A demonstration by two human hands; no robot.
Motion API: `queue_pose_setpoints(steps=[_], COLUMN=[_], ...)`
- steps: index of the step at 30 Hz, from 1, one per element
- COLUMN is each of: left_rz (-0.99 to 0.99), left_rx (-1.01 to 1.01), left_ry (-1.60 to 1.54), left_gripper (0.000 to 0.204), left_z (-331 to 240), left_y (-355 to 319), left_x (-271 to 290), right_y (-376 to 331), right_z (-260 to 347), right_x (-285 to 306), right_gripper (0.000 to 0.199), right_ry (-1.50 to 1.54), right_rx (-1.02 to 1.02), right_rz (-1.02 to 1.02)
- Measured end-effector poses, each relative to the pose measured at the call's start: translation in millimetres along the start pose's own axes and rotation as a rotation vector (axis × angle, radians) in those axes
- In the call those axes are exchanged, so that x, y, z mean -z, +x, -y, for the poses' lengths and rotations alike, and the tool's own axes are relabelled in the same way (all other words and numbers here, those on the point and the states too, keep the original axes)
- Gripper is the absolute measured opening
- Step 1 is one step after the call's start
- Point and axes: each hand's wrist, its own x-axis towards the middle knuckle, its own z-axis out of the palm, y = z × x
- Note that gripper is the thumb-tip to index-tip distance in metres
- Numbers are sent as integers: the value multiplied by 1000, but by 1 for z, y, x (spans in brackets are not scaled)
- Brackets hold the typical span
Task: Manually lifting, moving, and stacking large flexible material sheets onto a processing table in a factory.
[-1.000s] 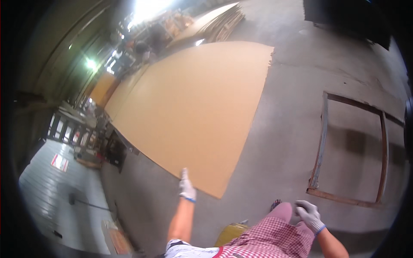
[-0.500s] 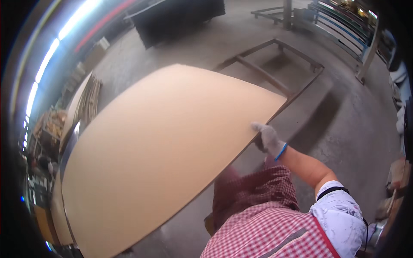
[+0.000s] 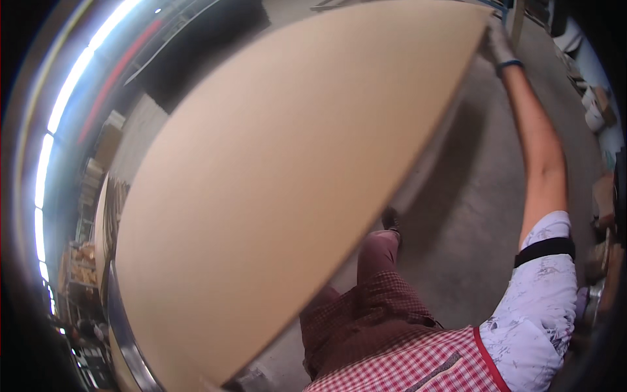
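- From my end, the right hand [image 3: 500,47] is closed in its pale glove around the edge of the tan sheet [image 3: 294,183], right by the sheet's far corner, with the arm stretched nearly straight.
- The sheet spreads out to the left of that hand and runs back toward the body, its near edge slanting from the glove down to the lower left.
- I can't tell what the left hand is doing; it isn't in view, and the low left end of the sheet is blurred, so a grip there is possible but I wouldn't swear to it.
- I'd keep the right grip firm, since a panel this broad would likely sag or twist if held loosely at one corner.
- I'd bend that elbow a little, because a straight arm gives poor control.
- I'd keep the sheet's edge above the dark shoe [image 3: 390,219], which is on the body side of the right hand, below the slanting edge.
- I'd watch the shiny metal strip [image 3: 127,333], well left of the hand and nearer the body, just beside the sheet's outer edge, where it might scrape.
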Motion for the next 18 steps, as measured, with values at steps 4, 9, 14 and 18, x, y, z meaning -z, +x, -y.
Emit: queue_pose_setpoints(steps=[4, 9, 14, 18], left_rz=[583, 678, 1104, 1311], left_rx=[335, 578, 849, 245], left_ry=[84, -217, -187, 357], left_gripper=[53, 47, 30, 26], left_z=[125, 231, 314, 294], left_y=[15, -51, -62, -4], left_x=[-195, -419, -462, -430], right_y=[-57, -141, -129, -131], right_z=[-69, -135, -259, -377], right_x=[-172, -347, -290, -236], right_gripper=[50, 43, 36, 34], right_ry=[-160, 473, 510, 270], right_rx=[-204, -550, -870, -875], right_rz=[-166, -488, -460, -423])
